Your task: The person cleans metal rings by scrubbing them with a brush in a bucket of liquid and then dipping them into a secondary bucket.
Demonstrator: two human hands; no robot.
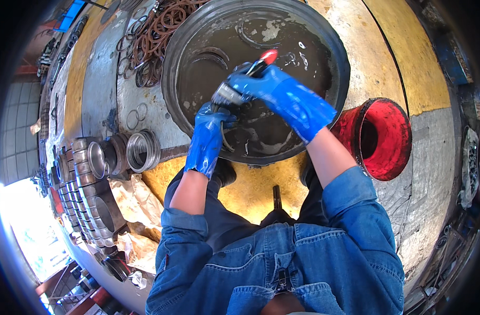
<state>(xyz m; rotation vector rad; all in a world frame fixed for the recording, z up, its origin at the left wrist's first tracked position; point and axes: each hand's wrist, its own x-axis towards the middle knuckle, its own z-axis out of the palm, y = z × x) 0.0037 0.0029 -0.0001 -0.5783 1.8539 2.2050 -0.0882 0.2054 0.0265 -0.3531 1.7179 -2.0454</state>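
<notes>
My right hand (282,90), in a blue rubber glove, is closed around a paintbrush (229,95) with a dark, red-tipped handle. Its wide metal ferrule points down and left toward my left hand (208,128), gloved the same way. Those left fingers are curled round a thin metal ring (226,139), most of it hidden by the glove. Both hands are over a big round tub (173,97) of murky brown liquid. A curved ring (211,54) lies partly sunk in it, with other arcs showing near the far and near sides. The bristles are blurred.
Rusty rings (161,26) are heaped beyond the tub on the left. Stacked metal rings (142,151) and rows of thick cylinders (90,184) stand at left, beside brown paper (137,199). A red flared hollow part (392,139) lies right of the tub.
</notes>
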